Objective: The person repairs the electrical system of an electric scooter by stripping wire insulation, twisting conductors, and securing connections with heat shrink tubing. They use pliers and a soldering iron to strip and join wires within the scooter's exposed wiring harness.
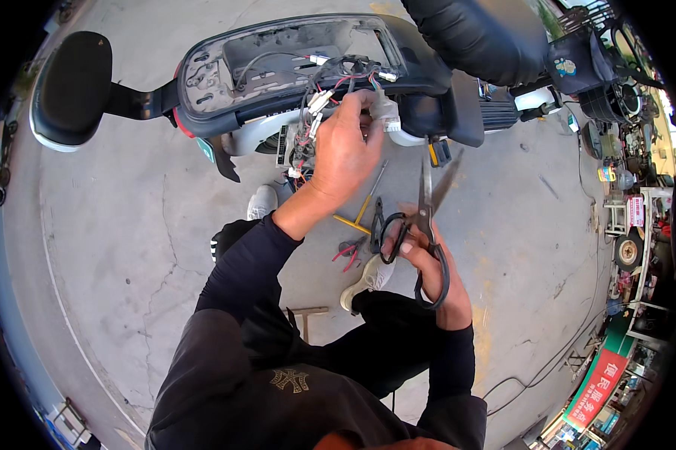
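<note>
My left hand (345, 150) reaches over the wiring at the side of an electric scooter (315, 112). Its fingers are closed around a whitish, translucent connector (386, 114) with thin wires running into it. A bundle of wires with white plugs (317, 112) hangs from the scooter's uncovered frame, beside that hand. In my right hand (431, 266) is a pair of scissors (425, 206) with black loop handles. Their blades are spread apart and point up toward the scooter, below and right of the connector. The tips of my left fingers are partly hidden.
A black backrest (71, 86) sticks out left, and a black padded seat (480, 37) stands raised at upper right. On the concrete lie a yellow T-handle tool (353, 224), black pliers (377, 221) and red-handled pliers (347, 253). Shelves (645, 255) line the right side.
</note>
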{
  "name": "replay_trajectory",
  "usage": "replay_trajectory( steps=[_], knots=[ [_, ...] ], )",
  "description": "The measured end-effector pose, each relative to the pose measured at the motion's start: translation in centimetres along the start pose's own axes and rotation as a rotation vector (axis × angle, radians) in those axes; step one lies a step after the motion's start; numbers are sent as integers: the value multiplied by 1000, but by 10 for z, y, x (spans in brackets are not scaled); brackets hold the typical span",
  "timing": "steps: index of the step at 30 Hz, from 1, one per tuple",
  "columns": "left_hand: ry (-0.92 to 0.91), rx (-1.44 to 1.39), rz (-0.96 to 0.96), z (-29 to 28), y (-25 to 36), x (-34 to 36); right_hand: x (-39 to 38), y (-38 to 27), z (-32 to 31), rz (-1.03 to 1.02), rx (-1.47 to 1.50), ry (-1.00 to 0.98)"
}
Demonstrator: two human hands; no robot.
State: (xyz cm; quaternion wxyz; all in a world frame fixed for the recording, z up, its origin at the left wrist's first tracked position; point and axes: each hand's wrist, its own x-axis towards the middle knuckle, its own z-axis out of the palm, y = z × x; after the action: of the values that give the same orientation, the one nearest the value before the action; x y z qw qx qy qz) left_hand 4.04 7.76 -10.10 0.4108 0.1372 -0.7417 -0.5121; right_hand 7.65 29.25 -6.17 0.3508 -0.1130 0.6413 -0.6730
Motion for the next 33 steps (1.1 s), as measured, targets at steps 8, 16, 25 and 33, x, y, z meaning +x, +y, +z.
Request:
replay_trajectory(
  steps=[8, 16, 25, 33],
  knots=[
    [-30, 21, 8, -5, -2, -1, 26, -37, 15, 162, -179, -58],
    [-71, 74, 71, -10, -4, -2, 45, -48, 14, 135, -321, -23],
    [-63, 125, 125, -9, -8, -3, 48, -49, 0, -19, -645, 12],
    [-68, 183, 140, -8, -6, -6, 50, -54, -4, 111, -421, -105]
  ],
)
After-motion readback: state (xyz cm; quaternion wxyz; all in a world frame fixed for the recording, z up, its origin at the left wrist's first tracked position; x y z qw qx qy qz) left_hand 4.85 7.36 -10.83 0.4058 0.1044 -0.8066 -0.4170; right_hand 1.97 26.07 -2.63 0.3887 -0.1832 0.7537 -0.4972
